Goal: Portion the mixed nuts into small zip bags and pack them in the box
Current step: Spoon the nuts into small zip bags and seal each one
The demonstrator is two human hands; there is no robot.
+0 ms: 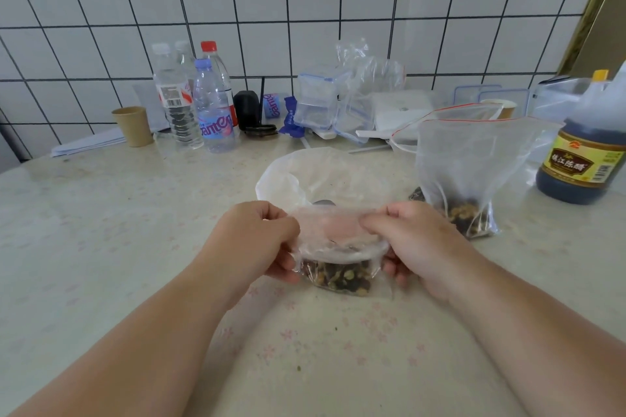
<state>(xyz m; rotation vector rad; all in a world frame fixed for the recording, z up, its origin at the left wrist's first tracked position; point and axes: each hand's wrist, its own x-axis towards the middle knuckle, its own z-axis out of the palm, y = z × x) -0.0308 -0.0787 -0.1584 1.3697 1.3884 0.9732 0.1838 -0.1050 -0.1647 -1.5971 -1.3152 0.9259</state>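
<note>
- White wall tiles with dark lines fill the top of the frame, and a pale counter (pixel 101 247) with small pink flowers fills the bottom.
- In the middle of the frame, the left hand (pixel 257 240) and the right hand (pixel 416 244) hold a small zip bag (pixel 338 261) just above the counter.
- Each hand's grip is pinched tight on the top edge of the small zip bag, one at each end.
- Mixed nuts (pixel 342 276) sit in the bottom of this bag.
- To the right of the hands, a big zip bag (pixel 471 166) with a red strip stands up, with more nuts in its bottom.
- Just behind the hands lies a round white bowl (pixel 271 179) wrapped in clear plastic.
- At the upper left stand water bottles (pixel 210 105) and a brown paper cup (pixel 133 125).
- At the right edge stands a dark vinegar bottle (pixel 586 152) with a yellow cap.
- Clear boxes (pixel 318 98) and loose bags are piled by the wall.
</note>
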